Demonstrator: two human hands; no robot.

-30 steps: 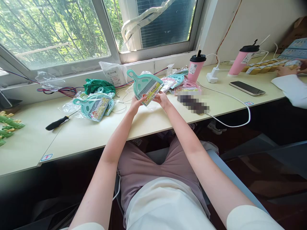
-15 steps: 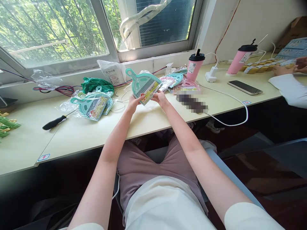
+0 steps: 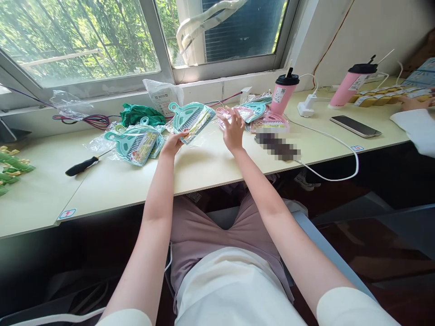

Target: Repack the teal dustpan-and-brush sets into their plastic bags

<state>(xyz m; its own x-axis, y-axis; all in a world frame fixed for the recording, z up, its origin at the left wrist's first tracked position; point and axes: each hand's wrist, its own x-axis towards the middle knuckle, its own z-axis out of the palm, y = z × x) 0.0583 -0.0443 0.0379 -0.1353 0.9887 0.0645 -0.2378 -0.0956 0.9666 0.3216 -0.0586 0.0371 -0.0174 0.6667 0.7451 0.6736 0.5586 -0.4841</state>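
My left hand (image 3: 174, 144) grips the lower corner of a mint-green mini dustpan with a brush (image 3: 190, 120), wrapped in clear plastic with a yellow printed card. The pan is tilted, its handle pointing up and left. Apart from it, my right hand (image 3: 233, 130) is raised with its fingers spread and nothing in them. Just beyond those fingers lies a pile of wrapped pink and green dustpan sets (image 3: 253, 112). To the left of my left hand, more wrapped green dustpan sets (image 3: 136, 144) lie stacked on the table.
A black-handled screwdriver (image 3: 81, 166) lies at the left, near a crumpled green bag (image 3: 141, 115). Pink cups (image 3: 281, 97), a white charger (image 3: 306, 108) and a phone (image 3: 355, 126) stand or lie at the right. A white cable (image 3: 355, 167) loops over the front edge. Another person's sleeve (image 3: 414, 129) shows far right.
My right hand has let go of the dustpan set and moved up and right, fingers spreading. The set, still in my left hand, has shifted left and tilted flatter. The view has shifted slightly.
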